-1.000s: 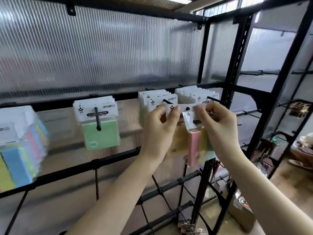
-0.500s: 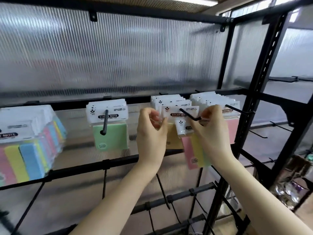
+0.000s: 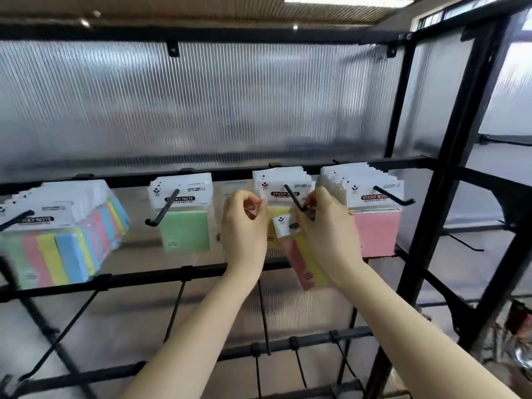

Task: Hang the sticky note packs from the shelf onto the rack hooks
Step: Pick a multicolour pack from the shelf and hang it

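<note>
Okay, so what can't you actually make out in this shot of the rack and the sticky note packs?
- Head view: whether the held pack's hole is on the hook; the right hand covers it.
- What the left hand pinches, if anything: curled fingers hide it.
- Small header print: blurred.
- Leftmost packs: cut by edge.

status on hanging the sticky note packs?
Done: packs hang on all four hooks, only a few on the green one. In hand: right hand holds a striped pack at the yellow hook's tip; left hand beside it. Left: threading it on. Shelf stock isn't visible.
</note>
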